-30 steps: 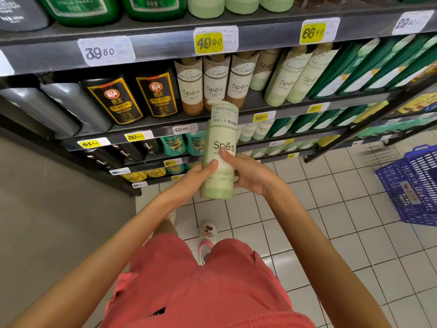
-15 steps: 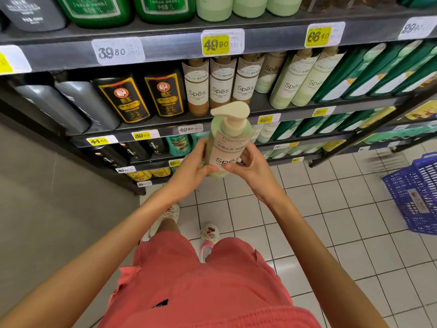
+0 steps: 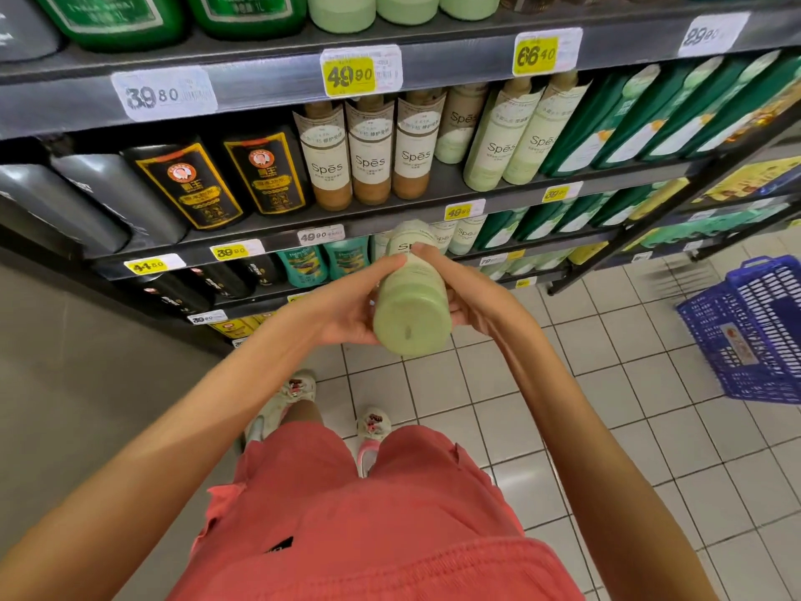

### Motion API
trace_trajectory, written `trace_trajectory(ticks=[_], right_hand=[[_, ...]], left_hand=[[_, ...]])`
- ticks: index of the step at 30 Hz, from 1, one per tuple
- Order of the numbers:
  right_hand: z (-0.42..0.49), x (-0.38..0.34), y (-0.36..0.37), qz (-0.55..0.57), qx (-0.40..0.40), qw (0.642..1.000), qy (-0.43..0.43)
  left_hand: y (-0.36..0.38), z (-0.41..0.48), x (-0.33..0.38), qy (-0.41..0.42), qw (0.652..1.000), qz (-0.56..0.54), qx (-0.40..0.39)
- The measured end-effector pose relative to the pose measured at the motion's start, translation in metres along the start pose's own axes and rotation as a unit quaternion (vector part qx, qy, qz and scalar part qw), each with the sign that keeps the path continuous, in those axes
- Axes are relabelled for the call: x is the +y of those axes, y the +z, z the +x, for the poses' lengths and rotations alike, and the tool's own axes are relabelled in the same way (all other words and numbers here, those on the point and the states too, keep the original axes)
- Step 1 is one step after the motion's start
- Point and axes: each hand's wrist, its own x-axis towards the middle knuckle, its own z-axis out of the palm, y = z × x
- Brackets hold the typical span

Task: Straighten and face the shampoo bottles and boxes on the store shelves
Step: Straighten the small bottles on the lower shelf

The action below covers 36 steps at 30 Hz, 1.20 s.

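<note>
Left hand (image 3: 346,308) and right hand (image 3: 474,297) both gripped one green bottle (image 3: 411,314), fingers (image 3: 381,268) wrapped round its sides. It was off the shelf (image 3: 511,200), base toward the holder, probably being turned label-out. Spēs row (image 3: 370,154) stood behind. Basket (image 3: 754,331) sat on the floor, contents unclear.
</note>
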Motion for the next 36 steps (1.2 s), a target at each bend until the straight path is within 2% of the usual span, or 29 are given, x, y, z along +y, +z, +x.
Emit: trace_trajectory(ticks=[3,6,10,14,18,23,28,31,36], right_hand=[[-0.003,0.003,-0.007,0.006,0.020,1.000,-0.004],[-0.003,0.015,-0.012,0.000,0.026,0.997,-0.068],[0.005,0.017,-0.013,0.069,0.009,0.987,-0.145],[0.028,-0.002,-0.022,0.071,0.088,0.979,-0.171],[0.062,-0.020,-0.038,0.062,0.191,0.971,-0.128],[0.101,-0.035,-0.052,0.020,0.279,0.953,-0.115],[0.133,-0.048,-0.059,-0.024,0.361,0.922,-0.135],[0.149,-0.052,-0.061,-0.049,0.395,0.899,-0.179],[0.169,-0.057,-0.061,-0.086,0.418,0.870,-0.246]], left_hand=[[0.004,0.005,0.002,0.013,1.000,0.024,-0.004],[0.013,0.014,-0.003,0.087,0.993,0.073,0.023],[0.029,0.040,-0.011,0.212,0.948,0.191,0.142],[0.039,0.059,0.007,0.252,0.921,0.256,0.152],[0.034,0.080,0.039,0.261,0.908,0.304,0.122],[0.028,0.103,0.073,0.238,0.918,0.296,0.117],[0.015,0.117,0.103,0.201,0.919,0.311,0.133],[0.003,0.118,0.109,0.203,0.925,0.290,0.139],[-0.014,0.115,0.105,0.183,0.940,0.245,0.153]])
